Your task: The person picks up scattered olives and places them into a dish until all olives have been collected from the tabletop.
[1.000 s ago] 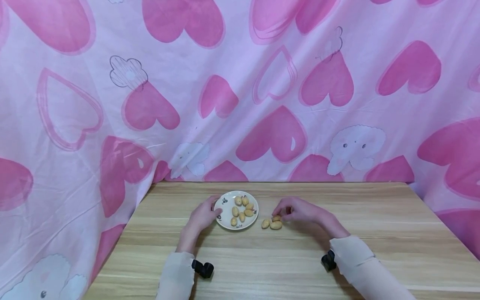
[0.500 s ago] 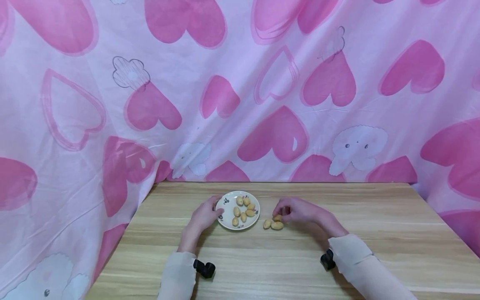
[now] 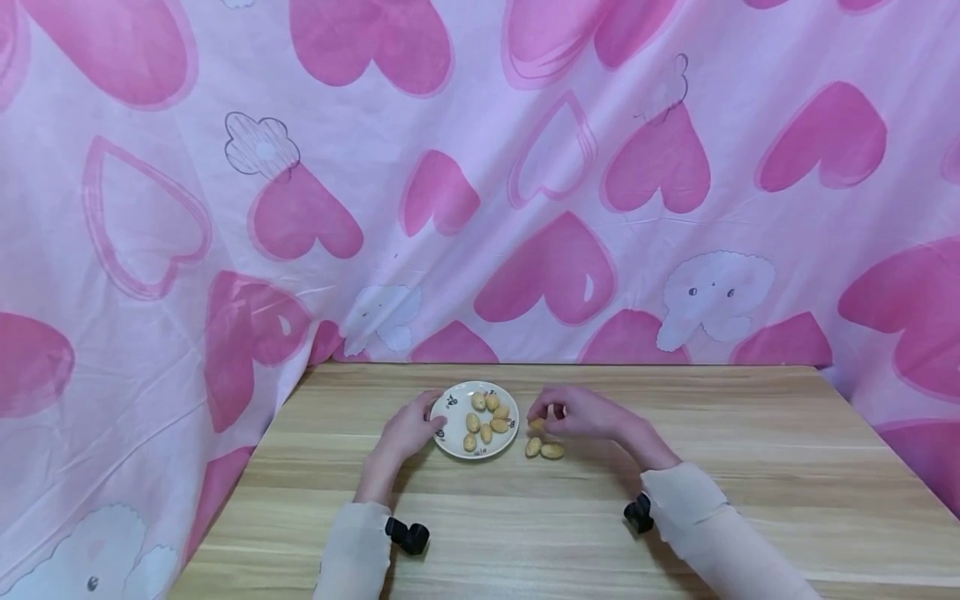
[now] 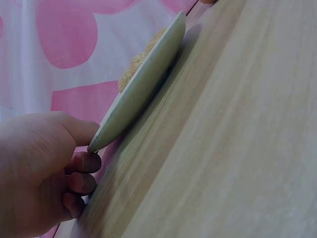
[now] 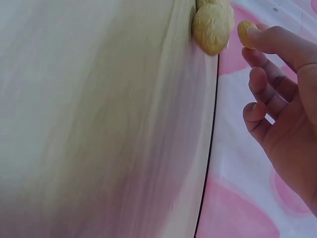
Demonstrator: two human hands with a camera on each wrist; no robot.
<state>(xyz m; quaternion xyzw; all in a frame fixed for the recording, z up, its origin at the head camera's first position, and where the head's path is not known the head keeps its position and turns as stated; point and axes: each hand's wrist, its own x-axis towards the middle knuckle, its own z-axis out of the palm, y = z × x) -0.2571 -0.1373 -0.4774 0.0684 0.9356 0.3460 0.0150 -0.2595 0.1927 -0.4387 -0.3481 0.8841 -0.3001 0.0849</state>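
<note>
My left hand [image 3: 411, 427] grips the left rim of a small white plate [image 3: 447, 421] with dark printed figures. In the left wrist view its thumb lies on the rim and the other fingers curl below the plate [image 4: 131, 101]. Several tan, oval, nut-like pieces [image 3: 473, 422] with a wrinkled surface lie on the plate. To the plate's right, my right hand [image 3: 581, 412] pinches one nut-like piece [image 5: 245, 34] between thumb and forefinger, off the table. Two more nut-like pieces [image 3: 552, 451] lie side by side on the table, just below that hand.
The wooden table [image 3: 510, 533] ends at the back against a pink heart-patterned cloth [image 3: 540, 267]. A black wrist camera [image 3: 408, 537] sits on the left cuff, and another black camera [image 3: 639, 513] on the right.
My right hand has lifted one nut-like piece from beside the other two and moved left, nearer the plate. The left hand keeps its grip on the rim.
</note>
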